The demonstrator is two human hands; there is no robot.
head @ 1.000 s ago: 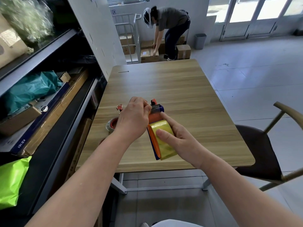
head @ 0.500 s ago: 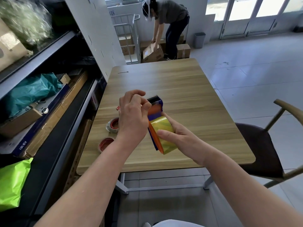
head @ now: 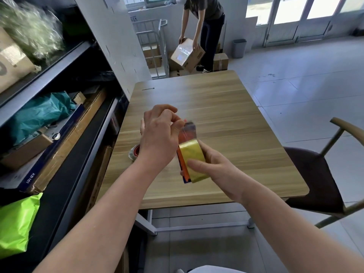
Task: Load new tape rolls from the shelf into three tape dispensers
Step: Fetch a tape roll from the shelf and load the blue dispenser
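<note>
Right hand [head: 212,168] grips a glossy yellow tape roll [head: 192,153] in an orange-and-blue tape dispenser [head: 181,164]; left hand [head: 159,138] pinches the dispenser's blurred head, at the roll's 12 o'clock.

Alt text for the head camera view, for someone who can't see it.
Two bare hands hold an orange-and-blue tape dispenser loaded with a yellow tape roll above a wooden table. The right hand grips the roll; the left hand pinches the dispenser's blurred top end. Cluttered shelves stand left.

Both forearms reach forward, the left hand [head: 159,134] pinching with curled fingers (slightly blurred), the right hand [head: 212,166] gripping.
</note>
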